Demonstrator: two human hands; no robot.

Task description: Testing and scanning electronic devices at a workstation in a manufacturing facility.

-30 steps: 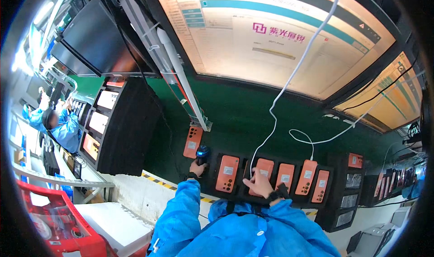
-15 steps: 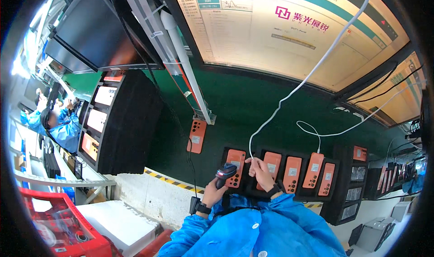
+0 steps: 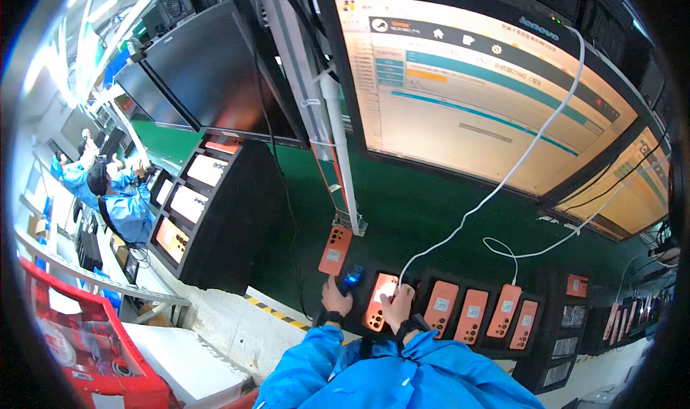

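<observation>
My left hand [image 3: 336, 298] is closed round a dark barcode scanner [image 3: 351, 278], whose blue light glows. Just beyond that hand, an orange phone [image 3: 334, 252] lies back up on the green bench. My right hand [image 3: 397, 307] closes on the end of a white cable [image 3: 436, 245], right at the edge of another orange phone [image 3: 375, 310]. That phone rests in a black holder, with its camera rings toward me. Whether the cable's plug sits in the phone is hidden by my fingers.
Several more orange phones [image 3: 440, 305] lie in a row to the right, one of them [image 3: 504, 310] with a white cable attached. A lit monitor [image 3: 489, 85] stands behind. At left are a black phone rack [image 3: 237, 215], a red crate [image 3: 136, 384] and a co-worker [image 3: 126, 204] in blue.
My view has tilted up and left. The right hand with the cable has come down to the leftmost phone in the row. The scanner has swung off that phone and its light shows blue. The monitor's page differs.
</observation>
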